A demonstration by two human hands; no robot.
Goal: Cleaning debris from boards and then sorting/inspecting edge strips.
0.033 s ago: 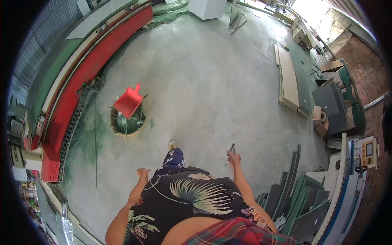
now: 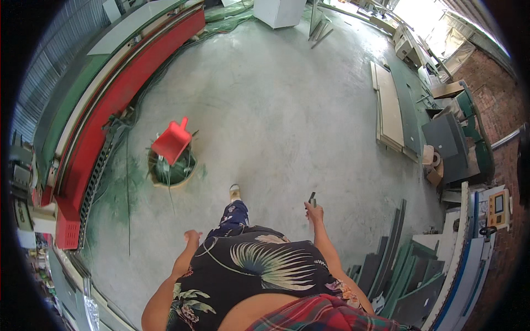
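Lower centre, right hand: your right hand (image 2: 313, 209) is closed around a small dark object (image 2: 312, 197) that sticks up out of the fist; what kind of thing it is cannot be told at this size.
Lower centre, left hand: your left hand (image 2: 192, 237) hangs empty with the fingers loosely spread, touching nothing.
Body: between the hands you see your dark leaf-print shirt (image 2: 259, 265), and above it one foot in a pale shoe (image 2: 235, 192) set on the concrete floor (image 2: 287, 105).
Left of centre: a red dustpan (image 2: 172, 142) lies tilted on top of a round bin (image 2: 171, 168) full of green scrap, well apart from your left hand.
Upper left: a long red and green machine (image 2: 110, 105) curves along the edge of the floor.
Right side: pale boards (image 2: 390, 107) lie stacked flat on the floor.
Lower right: dark green panels (image 2: 411, 276) stand on edge, near your right forearm.
Top centre: a white cabinet (image 2: 279, 12) stands at the far end of the floor.
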